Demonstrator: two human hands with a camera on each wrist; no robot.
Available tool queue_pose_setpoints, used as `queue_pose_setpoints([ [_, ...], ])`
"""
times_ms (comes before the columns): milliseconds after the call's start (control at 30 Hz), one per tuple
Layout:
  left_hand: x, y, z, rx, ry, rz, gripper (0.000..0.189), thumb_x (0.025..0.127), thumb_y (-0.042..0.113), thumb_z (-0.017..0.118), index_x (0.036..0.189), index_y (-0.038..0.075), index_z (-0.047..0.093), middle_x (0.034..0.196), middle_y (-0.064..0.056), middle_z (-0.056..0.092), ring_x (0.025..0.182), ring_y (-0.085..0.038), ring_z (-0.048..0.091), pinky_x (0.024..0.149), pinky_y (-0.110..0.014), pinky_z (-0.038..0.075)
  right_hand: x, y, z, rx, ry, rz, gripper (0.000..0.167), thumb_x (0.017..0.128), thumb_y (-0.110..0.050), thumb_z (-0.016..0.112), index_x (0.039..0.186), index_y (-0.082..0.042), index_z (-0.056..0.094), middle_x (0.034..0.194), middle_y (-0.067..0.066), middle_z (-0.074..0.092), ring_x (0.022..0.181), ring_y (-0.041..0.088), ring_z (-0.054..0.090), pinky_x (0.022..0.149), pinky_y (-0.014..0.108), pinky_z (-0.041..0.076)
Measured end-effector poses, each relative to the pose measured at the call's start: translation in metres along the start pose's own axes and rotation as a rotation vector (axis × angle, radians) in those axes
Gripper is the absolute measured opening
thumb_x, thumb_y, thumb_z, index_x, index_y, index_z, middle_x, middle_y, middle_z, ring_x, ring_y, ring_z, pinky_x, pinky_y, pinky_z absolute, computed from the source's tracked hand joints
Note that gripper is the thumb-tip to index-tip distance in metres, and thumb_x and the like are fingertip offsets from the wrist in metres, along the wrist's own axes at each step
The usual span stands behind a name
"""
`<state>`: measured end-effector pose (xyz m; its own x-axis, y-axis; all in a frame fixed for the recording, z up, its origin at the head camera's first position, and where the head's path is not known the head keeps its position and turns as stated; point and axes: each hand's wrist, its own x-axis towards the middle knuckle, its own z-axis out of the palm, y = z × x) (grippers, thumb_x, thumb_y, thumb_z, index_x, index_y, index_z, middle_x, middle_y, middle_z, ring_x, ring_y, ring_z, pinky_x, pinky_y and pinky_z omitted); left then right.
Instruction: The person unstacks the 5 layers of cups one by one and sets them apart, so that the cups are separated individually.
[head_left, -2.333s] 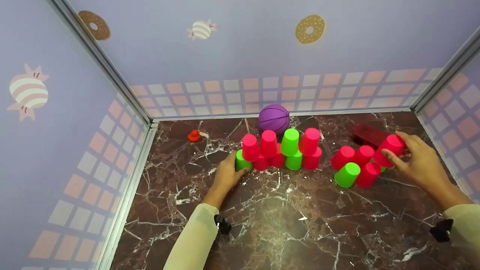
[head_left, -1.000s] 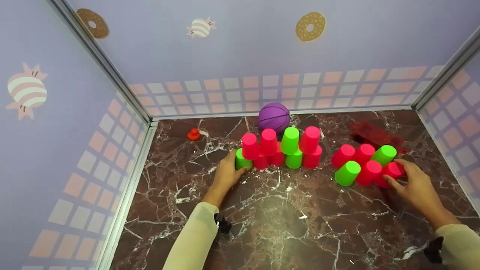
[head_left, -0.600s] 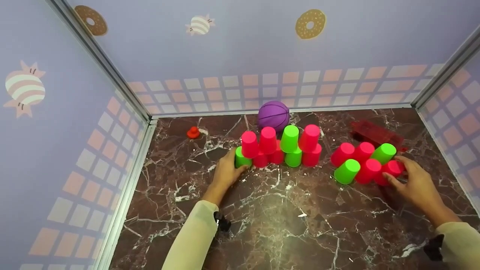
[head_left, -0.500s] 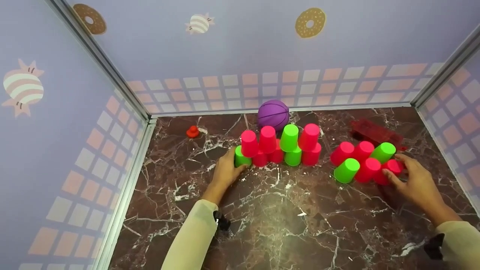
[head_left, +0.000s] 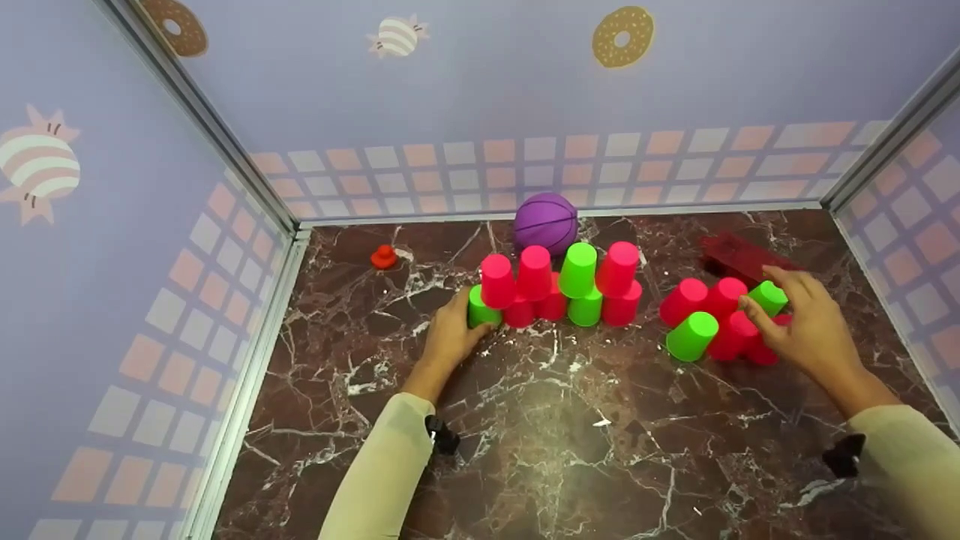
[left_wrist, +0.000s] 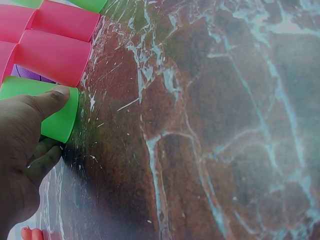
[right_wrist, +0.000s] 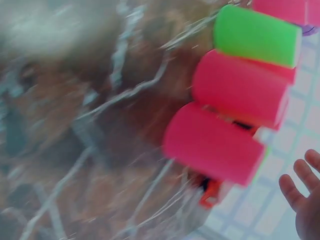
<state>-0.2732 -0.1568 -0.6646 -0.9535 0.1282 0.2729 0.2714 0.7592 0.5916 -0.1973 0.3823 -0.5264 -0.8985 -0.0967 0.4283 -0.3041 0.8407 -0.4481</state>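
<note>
My left hand (head_left: 448, 341) holds the upside-down green cup (head_left: 482, 307) at the left end of a two-tier row. Its thumb lies across the cup's side in the left wrist view, fingers on the far side. The upper tier has red cups (head_left: 534, 272) and one green cup (head_left: 578, 270). At right, my right hand (head_left: 814, 334) hovers over a cluster of upside-down cups with its fingers spread. It partly covers a green cup (head_left: 769, 298) and the front-right red cup (head_left: 763, 352). In the right wrist view, its fingers (right_wrist: 291, 192) are apart from the pinkish-red cups (right_wrist: 215, 143).
Behind the two-tier row sits a purple ball (head_left: 546, 223) against the back wall. A small red duck (head_left: 384, 257) stands at back left. A dark red translucent object (head_left: 739, 255) lies behind the right cluster. Walls enclose the marble-patterned surface (head_left: 525, 450) at left, back and right.
My right hand set a red cup down at the cluster's front right, then let go and moved up and left over the cups. The left hand kept its hold. The view has tilted slightly.
</note>
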Motion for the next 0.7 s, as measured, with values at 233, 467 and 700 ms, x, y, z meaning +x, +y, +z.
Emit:
queue_pose_setpoints([
  [233, 0.002, -0.005, 0.004, 0.029, -0.014, -0.012, 0.07, 0.089, 0.037, 0.093, 0.144, 0.013, 0.058, 0.125, -0.013, 0.076, 0.107, -0.034, 0.077, 0.092, -0.054, 0.061, 0.031, -0.04, 0.023, 0.023, -0.037, -0.05, 0.068, 0.099, -0.024, 0.083, 0.156, 0.001, 0.057, 0.144, 0.031, 0.063, 0.13, 0.057, 0.061, 0.103, 0.079, 0.048],
  [467, 0.002, -0.005, 0.004, 0.036, -0.019, -0.03, 0.068, 0.089, 0.038, 0.093, 0.143, 0.015, 0.058, 0.124, -0.012, 0.077, 0.106, -0.034, 0.077, 0.092, -0.053, 0.062, 0.059, -0.077, 0.051, 0.071, -0.06, -0.13, 0.07, 0.098, -0.024, 0.086, 0.157, -0.001, 0.057, 0.143, 0.027, 0.066, 0.093, 0.044, 0.071, 0.091, 0.065, 0.058],
  [700, -0.002, 0.013, -0.009, 0.009, 0.003, 0.0, 0.065, 0.088, 0.029, 0.093, 0.14, 0.01, 0.059, 0.121, -0.017, 0.076, 0.103, -0.037, 0.077, 0.089, -0.055, 0.061, 0.075, -0.106, 0.072, 0.085, -0.178, -0.114, 0.074, 0.102, -0.037, 0.081, 0.163, -0.005, 0.052, 0.149, 0.026, 0.063, 0.125, 0.054, 0.069, 0.108, 0.071, 0.054],
])
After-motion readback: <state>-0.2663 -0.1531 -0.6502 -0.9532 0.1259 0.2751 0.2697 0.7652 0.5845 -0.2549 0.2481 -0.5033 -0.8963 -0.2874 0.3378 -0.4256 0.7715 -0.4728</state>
